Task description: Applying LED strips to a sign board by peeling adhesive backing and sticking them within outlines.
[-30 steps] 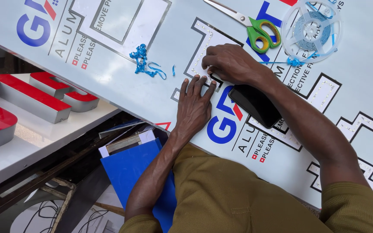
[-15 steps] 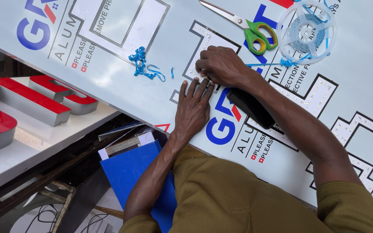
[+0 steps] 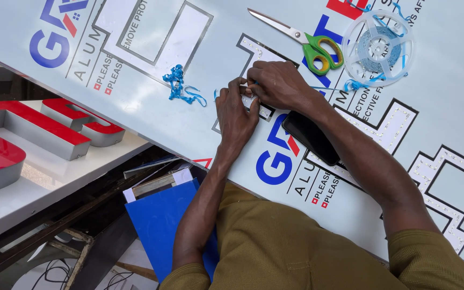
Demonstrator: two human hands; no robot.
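A large white panel [image 3: 189, 129] with printed protective film lies tilted across the view, with letter-shaped outlines cut into it. My left hand [image 3: 236, 110] presses flat on one outline, fingers spread beside a strip of small white lights [image 3: 261, 110]. My right hand [image 3: 276, 83] is bunched just above it, fingertips pinching at the strip where the two hands meet. What the fingers pinch is too small to tell. A black phone [image 3: 311, 137] lies on the panel under my right forearm.
Green-and-yellow-handled scissors [image 3: 310, 45] and a clear reel of blue-backed tape [image 3: 378, 47] lie beyond my hands. Blue backing curls [image 3: 178, 86] sit to the left. Red-faced channel letters [image 3: 33, 129] rest on a white board at left; a blue sheet [image 3: 159, 225] leans below.
Both hands have shifted slightly along the letter outline, and my left fingers have closed in against my right hand. The view has drifted a little.
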